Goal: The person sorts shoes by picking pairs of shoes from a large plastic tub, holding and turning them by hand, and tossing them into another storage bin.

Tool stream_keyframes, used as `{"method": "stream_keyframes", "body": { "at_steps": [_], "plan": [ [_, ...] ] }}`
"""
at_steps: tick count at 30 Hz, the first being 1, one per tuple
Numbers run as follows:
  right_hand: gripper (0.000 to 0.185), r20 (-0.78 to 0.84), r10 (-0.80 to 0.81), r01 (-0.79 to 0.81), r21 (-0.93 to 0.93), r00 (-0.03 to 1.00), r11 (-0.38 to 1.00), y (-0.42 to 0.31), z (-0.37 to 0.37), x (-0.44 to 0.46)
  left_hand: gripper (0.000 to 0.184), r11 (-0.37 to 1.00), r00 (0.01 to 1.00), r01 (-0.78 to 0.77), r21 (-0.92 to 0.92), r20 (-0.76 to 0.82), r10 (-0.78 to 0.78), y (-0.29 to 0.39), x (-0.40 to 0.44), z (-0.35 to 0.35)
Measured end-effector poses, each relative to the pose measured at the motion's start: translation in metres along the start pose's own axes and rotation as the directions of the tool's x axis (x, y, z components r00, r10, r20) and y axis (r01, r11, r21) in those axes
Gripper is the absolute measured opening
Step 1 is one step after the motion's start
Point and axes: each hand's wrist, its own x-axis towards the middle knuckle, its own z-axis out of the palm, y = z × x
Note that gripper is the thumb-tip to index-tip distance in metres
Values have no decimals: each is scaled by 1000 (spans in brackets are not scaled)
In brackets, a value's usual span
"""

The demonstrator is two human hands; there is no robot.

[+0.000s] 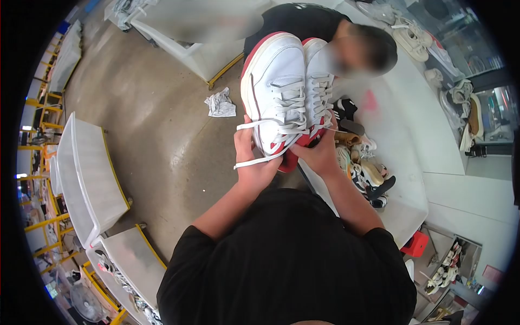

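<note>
A pair of white sneakers with red trim is raised in front of me, toes pointing away. My left hand is closed around the heel end of the left sneaker, its laces hanging loose over my fingers. Gripping the heel end of the right sneaker is my right hand, thumb near the collar. The two shoes are side by side and touching. Parts of my fingers are hidden behind them.
A white bin at the right holds several assorted shoes. A person in a dark top leans beyond the sneakers. Crumpled paper lies on the floor. White carts stand at left; shoes line a ledge at upper right.
</note>
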Motion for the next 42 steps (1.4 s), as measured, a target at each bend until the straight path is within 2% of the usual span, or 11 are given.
{"method": "stream_keyframes", "body": {
  "at_steps": [6, 9, 14, 17, 20, 23, 28, 35, 37, 40, 42],
  "plan": [
    [101, 159, 259, -283, 155, 953, 946, 17, 7, 12, 103, 975, 989, -146, 169, 52, 139, 0, -1, -26],
    [91, 234, 385, -437, 243, 893, 866, 13, 20, 14, 102, 968, 968, -251, -25, -14, 251, -11, -4, -33],
    [80, 375, 378, -483, 243, 846, 841, 37, 32, 12, 87, 969, 969, -246, 18, -36, 246, -14, -9, -50],
    [78, 449, 32, -89, 108, 893, 990, 51, 39, 12, 82, 968, 966, -248, 27, -67, 249, -16, -13, -56],
    [77, 481, 10, -59, 87, 877, 994, 58, 45, 13, 80, 972, 971, -231, 51, -45, 233, -18, -17, -62],
    [75, 514, 31, -100, 106, 857, 989, 64, 54, 13, 73, 975, 974, -217, 48, -53, 219, -22, -21, -68],
    [70, 592, 222, -472, 309, 775, 826, 80, 64, 7, 62, 984, 987, -124, -131, -121, 108, -26, -26, -75],
    [58, 572, 209, -513, 442, 793, 736, 73, 74, 4, 62, 982, 987, -109, -156, -136, 87, -35, -26, -76],
    [71, 552, 299, -575, 436, 778, 692, 73, 76, 4, 62, 984, 988, -92, -151, -133, 72, -34, -25, -76],
    [70, 443, 265, -401, 249, 856, 882, 65, 77, 3, 66, 992, 995, -24, -126, -103, 11, -36, -22, -86],
    [71, 352, 389, -484, 240, 851, 841, 58, 80, 1, 81, 995, 993, -91, 46, -71, 94, -35, -17, -87]
  ]
}}
